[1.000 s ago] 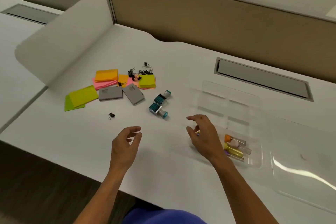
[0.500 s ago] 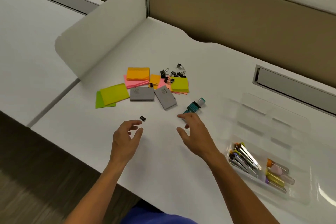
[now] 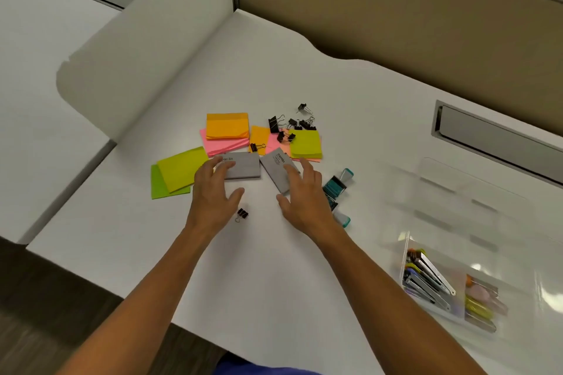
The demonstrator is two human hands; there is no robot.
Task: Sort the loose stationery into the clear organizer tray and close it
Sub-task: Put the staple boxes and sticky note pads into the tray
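Two grey boxes lie side by side on the white desk. My left hand (image 3: 213, 192) is spread over the left grey box (image 3: 246, 166), fingertips touching its near-left corner. My right hand (image 3: 304, 198) is spread over the tilted right grey box (image 3: 275, 166), fingers on its near end. Neither box is lifted. Sticky-note pads in orange (image 3: 227, 126), pink, yellow (image 3: 305, 143) and green (image 3: 179, 169) lie behind them, with several black binder clips (image 3: 289, 125). Teal staple packs (image 3: 335, 189) sit right of my right hand. The clear organizer tray (image 3: 457, 222) stands open at the right.
One loose binder clip (image 3: 242, 214) lies between my wrists. The tray's near compartments hold metal clips (image 3: 426, 280) and coloured pieces (image 3: 481, 304). A white divider panel (image 3: 146, 49) rises at the left, a tan partition at the back, a grey cable slot (image 3: 499, 143) at the right.
Both hands have reached forward from the desk's near part onto the two grey boxes. The right hand left the tray area. The view has swung left and down.
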